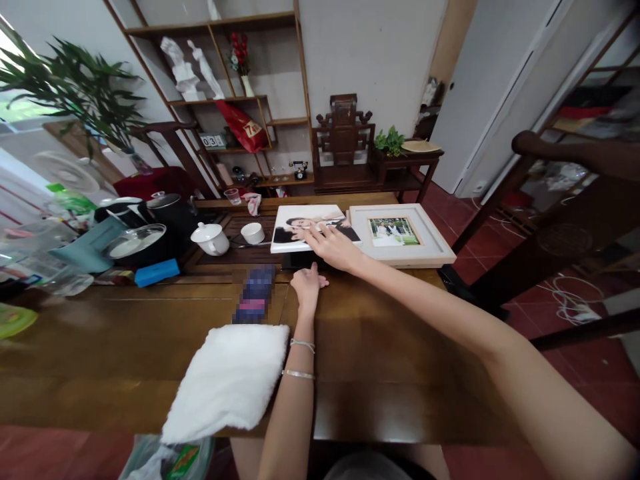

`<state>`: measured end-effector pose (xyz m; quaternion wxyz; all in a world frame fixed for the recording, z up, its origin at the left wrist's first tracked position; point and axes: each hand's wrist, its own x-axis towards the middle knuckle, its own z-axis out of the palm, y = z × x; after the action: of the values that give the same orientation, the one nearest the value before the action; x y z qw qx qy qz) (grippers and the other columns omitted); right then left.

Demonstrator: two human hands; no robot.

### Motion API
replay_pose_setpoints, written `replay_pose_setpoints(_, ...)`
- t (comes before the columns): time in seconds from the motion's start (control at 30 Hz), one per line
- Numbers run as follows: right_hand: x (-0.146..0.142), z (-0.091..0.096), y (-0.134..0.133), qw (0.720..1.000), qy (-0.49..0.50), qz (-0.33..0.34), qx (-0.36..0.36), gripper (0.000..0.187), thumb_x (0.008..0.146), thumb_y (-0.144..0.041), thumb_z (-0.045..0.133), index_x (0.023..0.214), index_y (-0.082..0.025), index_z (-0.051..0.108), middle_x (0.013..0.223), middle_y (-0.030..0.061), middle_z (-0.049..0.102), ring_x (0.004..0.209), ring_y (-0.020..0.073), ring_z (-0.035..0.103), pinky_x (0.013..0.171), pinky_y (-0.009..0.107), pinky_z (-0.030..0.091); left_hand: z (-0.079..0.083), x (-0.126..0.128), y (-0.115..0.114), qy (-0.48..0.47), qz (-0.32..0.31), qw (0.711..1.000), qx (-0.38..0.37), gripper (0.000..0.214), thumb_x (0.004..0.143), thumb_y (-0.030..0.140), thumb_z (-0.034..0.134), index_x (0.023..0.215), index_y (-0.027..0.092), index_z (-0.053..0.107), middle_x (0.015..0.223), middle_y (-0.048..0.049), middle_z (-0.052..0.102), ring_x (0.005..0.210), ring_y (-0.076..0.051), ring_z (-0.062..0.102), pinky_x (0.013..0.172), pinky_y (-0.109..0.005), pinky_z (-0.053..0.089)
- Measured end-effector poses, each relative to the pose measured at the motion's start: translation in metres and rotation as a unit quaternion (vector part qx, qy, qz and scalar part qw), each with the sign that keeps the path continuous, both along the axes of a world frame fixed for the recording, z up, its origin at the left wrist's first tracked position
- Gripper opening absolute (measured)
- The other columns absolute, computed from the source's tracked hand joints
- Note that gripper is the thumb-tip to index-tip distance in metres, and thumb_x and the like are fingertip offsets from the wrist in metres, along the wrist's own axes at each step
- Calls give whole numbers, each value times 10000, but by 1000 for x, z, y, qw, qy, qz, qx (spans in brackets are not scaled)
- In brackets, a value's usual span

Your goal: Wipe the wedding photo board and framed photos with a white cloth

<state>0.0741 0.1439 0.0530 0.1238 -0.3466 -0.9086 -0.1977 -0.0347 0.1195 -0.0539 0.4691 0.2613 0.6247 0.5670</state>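
Note:
My right hand lies with outstretched fingers on the face of a white-edged photo panel, which shows people in dark and light clothes. Under the panel's front edge is a dark object, mostly hidden. Just in front of it, my left hand rests on the table, thumb pointing forward and apart from partly hidden fingers, with nothing visible in it. To the right of the panel lies a pale picture frame with a small photo inside. A folded white towel lies left of my left forearm.
A brown wooden table spans the view. At left are a white lidded cup, a small white cup, a blue block and a glass-lidded pot. A dark chair stands right; a bin sits below.

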Motion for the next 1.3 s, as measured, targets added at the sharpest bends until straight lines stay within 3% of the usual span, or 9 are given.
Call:
replay_pose_setpoints(0.13,-13,-19,0,1000,12,-19,-3,488,948,-77,239,1427,-91,336,1425,236,442,1276,301,454,1016,504,401,5,-4,0,-21,76,995,54,403,950,435,432,802,114,626,548,-28,607,460,-144,614,495,-231,457)
replay_pose_setpoints(0.23,-20,-32,4,999,15,-34,-12,495,949,-76,224,1433,-95,325,1419,252,443,1241,302,495,1019,534,376,9,-6,3,-29,126,988,81,406,978,464,401,959,111,602,706,-21,628,553,-117,614,544,-246,492)
replay_pose_setpoints(0.37,-24,-48,9,999,14,-43,-13,476,955,-97,251,1417,-111,364,1393,250,476,1220,304,521,1012,543,380,13,-5,8,9,124,986,112,425,978,462,364,991,112,605,827,-64,643,699,-145,660,617,-264,512)
replay_pose_setpoints(0.5,-24,-59,14,998,19,-56,-16,473,948,-109,310,1417,-131,368,1406,242,468,1224,311,519,1019,559,377,15,-5,6,120,127,978,116,305,937,300,382,963,121,627,956,-116,654,888,-209,670,768,-323,517)
replay_pose_setpoints(0.6,-24,-63,19,997,25,-64,-17,481,947,-115,319,1426,-141,354,1417,236,458,1241,319,503,1024,572,369,15,-7,-1,232,150,955,107,238,854,165,486,1049,130,618,1270,-164,539,1244,-271,480,1036,-406,375)
replay_pose_setpoints(0.7,-25,-66,25,997,29,-70,-20,483,952,-109,272,1430,-135,337,1418,232,458,1257,319,487,1026,578,364,12,-8,-4,320,153,931,81,375,820,141,554,1193,99,554,1491,-213,275,1424,-329,166,1141,-484,179)
replay_pose_setpoints(0.83,-26,-70,28,996,29,-76,-30,494,946,-87,238,1429,-120,337,1420,242,450,1273,334,469,1013,595,366,6,-10,-1,382,134,913,44,513,835,188,583,1312,66,437,1474,-265,283,1421,-372,144,1112,-564,190)
replay_pose_setpoints(1.03,-27,-73,28,994,27,-87,-66,493,939,-94,294,1428,-126,344,1442,245,420,1282,345,458,1030,615,328,0,-14,5,405,124,904,51,559,843,174,568,1356,75,367,1322,-229,457,1298,-314,404,1080,-452,318)
replay_pose_setpoints(1.3,-32,-58,22,980,26,-113,-163,555,896,-52,348,1447,-99,295,1498,277,302,1392,381,283,1042,657,263,-5,-16,7,397,122,905,89,735,835,145,567,1457,79,180,1361,-236,409,1328,-303,364,1105,-435,280)
